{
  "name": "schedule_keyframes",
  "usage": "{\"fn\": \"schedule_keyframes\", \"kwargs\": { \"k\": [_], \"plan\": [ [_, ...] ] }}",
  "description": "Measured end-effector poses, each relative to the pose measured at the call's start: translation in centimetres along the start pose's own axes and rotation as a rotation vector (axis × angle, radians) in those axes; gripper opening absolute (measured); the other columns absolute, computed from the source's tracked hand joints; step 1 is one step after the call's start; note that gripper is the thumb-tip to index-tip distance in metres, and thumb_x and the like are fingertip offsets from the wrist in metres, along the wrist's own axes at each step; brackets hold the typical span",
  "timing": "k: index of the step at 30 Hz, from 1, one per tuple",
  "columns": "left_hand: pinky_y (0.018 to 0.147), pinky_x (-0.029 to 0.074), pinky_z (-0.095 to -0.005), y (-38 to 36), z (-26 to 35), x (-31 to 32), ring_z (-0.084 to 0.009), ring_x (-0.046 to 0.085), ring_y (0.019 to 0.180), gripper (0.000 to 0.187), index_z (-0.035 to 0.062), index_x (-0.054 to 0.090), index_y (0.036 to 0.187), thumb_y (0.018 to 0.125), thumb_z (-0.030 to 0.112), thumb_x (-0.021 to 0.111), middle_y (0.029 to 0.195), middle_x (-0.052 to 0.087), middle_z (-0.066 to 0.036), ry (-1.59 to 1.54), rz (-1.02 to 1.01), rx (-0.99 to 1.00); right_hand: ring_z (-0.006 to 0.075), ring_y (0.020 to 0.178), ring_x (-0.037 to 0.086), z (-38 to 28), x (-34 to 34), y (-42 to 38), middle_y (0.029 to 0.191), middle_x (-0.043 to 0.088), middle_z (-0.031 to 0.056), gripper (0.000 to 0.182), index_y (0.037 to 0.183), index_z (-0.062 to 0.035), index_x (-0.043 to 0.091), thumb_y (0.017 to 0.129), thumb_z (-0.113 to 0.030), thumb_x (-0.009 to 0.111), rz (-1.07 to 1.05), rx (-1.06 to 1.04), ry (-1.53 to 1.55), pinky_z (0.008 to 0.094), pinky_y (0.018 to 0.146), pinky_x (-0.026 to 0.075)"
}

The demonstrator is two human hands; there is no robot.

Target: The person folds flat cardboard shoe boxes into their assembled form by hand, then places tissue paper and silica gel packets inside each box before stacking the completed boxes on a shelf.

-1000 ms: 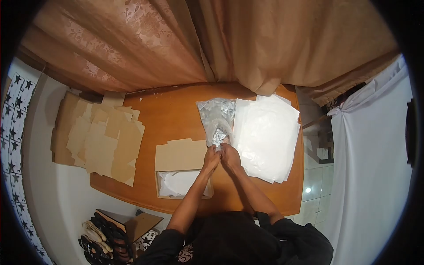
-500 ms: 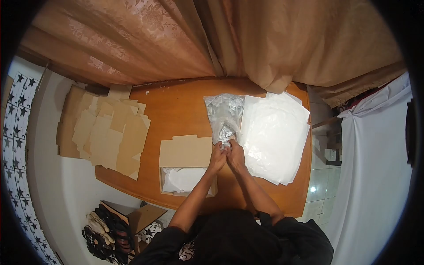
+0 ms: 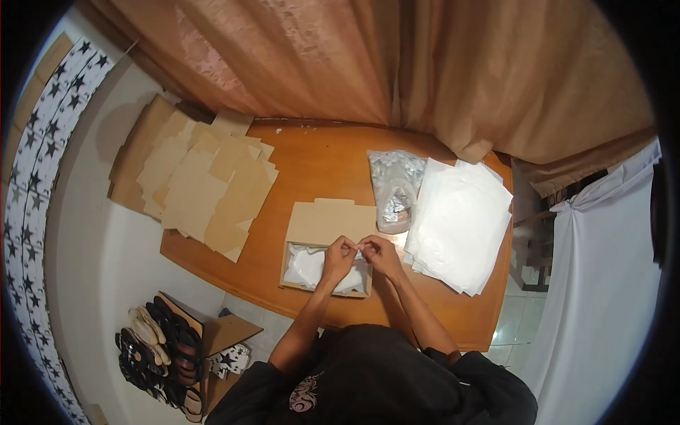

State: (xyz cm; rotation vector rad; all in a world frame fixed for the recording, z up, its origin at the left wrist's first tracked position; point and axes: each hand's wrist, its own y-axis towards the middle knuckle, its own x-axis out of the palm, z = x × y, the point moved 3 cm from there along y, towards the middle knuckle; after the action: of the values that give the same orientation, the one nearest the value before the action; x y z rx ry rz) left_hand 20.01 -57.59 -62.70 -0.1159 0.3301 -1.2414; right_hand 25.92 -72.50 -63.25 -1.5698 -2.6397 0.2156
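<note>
Brown, open cardboard box [image 3: 331, 219] sits near the near edge of the orange-brown wooden desk [image 3: 319, 159], its lid folded back toward the far edge; crumpled white paper-like wrapping [image 3: 304, 265] lies inside. Left hand [image 3: 339, 261] and right hand [image 3: 381, 256] meet above the box's right part, fingers drawn together in a close pinch; whether a small piece is held between them, I cannot tell. The pose looks like fine fingertip work; any shift would call for care around the box wall.

Beyond the right hand, a clear plastic bag of silvery pieces [image 3: 397, 191] lies beside a stack of white sheets [image 3: 460, 227] along the right edge; flat brown cardboard pieces [image 3: 205, 180] cover the far-left corner. Brown curtains [image 3: 283, 64] hang past the far edge; dark and beige footwear [image 3: 159, 347] sits below, at left.
</note>
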Motion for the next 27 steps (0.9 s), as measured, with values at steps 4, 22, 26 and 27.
{"fn": "schedule_keyframes", "kwargs": {
  "k": [4, 22, 26, 27],
  "plan": [
    [0.065, 0.057, -0.0329, -2.9, 0.3, -5.6, -0.0208, 0.072, 0.077, 0.018, -0.0002, 0.064, 0.095, 0.091, 0.016, 0.071, 0.083, 0.069, -0.011, 0.15, -0.001, 0.099, 0.0125, 0.064, 0.062, 1.2, 4.2, -0.8, 0.082, 0.067, 0.0059, 0.016, 0.102, 0.0032, 0.068, 0.091, -0.004, 0.06, -0.157, 0.085, -0.023, 0.0253, 0.063, 0.052],
    [0.085, 0.057, -0.0416, 4.2, -2.2, -17.3, -0.0299, 0.067, 0.104, 0.077, -0.0029, 0.032, 0.144, 0.096, 0.05, 0.061, 0.131, 0.055, -0.024, -0.195, 0.029, -0.238, 0.0217, 0.087, 0.066, -0.4, 3.6, 0.3, 0.121, 0.056, 0.0134, 0.067, 0.15, -0.0045, 0.028, 0.095, -0.024, 0.061, 0.494, 0.292, 0.272, 0.0373, 0.076, 0.057],
    [0.092, 0.054, -0.0478, 5.0, -2.7, -18.0, -0.0352, 0.062, 0.113, 0.083, -0.0032, 0.029, 0.146, 0.097, 0.061, 0.051, 0.147, 0.039, -0.024, -0.408, -0.075, -0.187, 0.0233, 0.093, 0.064, 0.1, 3.2, 0.9, 0.117, 0.057, 0.0103, 0.057, 0.136, -0.0076, 0.045, 0.098, -0.049, 0.053, 0.476, 0.219, 0.422, 0.039, 0.081, 0.054],
    [0.093, 0.053, -0.0476, 5.1, -2.9, -18.2, -0.035, 0.06, 0.115, 0.083, -0.001, 0.032, 0.145, 0.097, 0.065, 0.046, 0.145, 0.039, -0.024, -0.506, -0.051, -0.199, 0.0239, 0.094, 0.063, 0.5, 3.1, 0.8, 0.115, 0.057, 0.0093, 0.055, 0.126, -0.0092, 0.051, 0.098, -0.056, 0.048, 0.482, 0.177, 0.513, 0.0396, 0.083, 0.053]
  ]
}}
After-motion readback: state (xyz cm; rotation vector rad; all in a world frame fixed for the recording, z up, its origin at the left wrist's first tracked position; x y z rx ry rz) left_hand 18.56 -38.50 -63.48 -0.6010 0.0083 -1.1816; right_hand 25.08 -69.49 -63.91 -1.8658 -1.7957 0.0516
